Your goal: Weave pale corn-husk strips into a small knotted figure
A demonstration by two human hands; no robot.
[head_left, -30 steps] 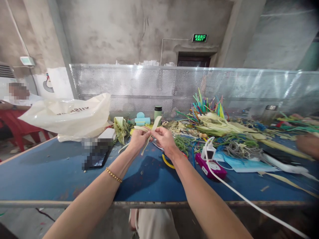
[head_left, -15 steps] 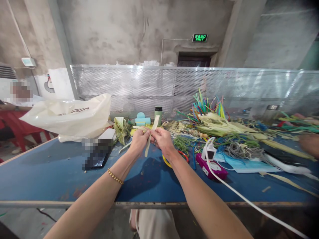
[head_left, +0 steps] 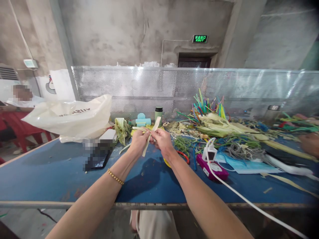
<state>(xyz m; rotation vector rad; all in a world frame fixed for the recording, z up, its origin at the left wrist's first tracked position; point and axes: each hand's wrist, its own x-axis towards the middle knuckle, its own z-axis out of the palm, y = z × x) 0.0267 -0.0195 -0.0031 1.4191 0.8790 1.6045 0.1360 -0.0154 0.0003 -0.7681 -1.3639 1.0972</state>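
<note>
Pale corn husk strips (head_left: 157,123) cross between my two hands above the blue table. One end points up, another sticks out to the left, and a third hangs below the fingers. My left hand (head_left: 139,140) is closed, pinching the strips between thumb and fingers. Close against it, my right hand (head_left: 161,139) pinches the same strips, with the fingertips of both hands almost touching. The crossing point is partly hidden by the fingers. Beneath my right forearm lie a yellow ring (head_left: 167,162) and a red-orange handle-like loop (head_left: 184,156).
A phone (head_left: 99,159) and a white plastic bag (head_left: 72,114) lie to the left. On the right are a purple power strip (head_left: 211,167) with a white cable, green cords (head_left: 183,144), and husks (head_left: 219,124). A green bottle (head_left: 158,113) stands behind. Another person's hand (head_left: 310,144) shows far right.
The hanging strip end has shifted slightly left and the upper end leans a little more right. Both hands keep their grip in nearly the same place.
</note>
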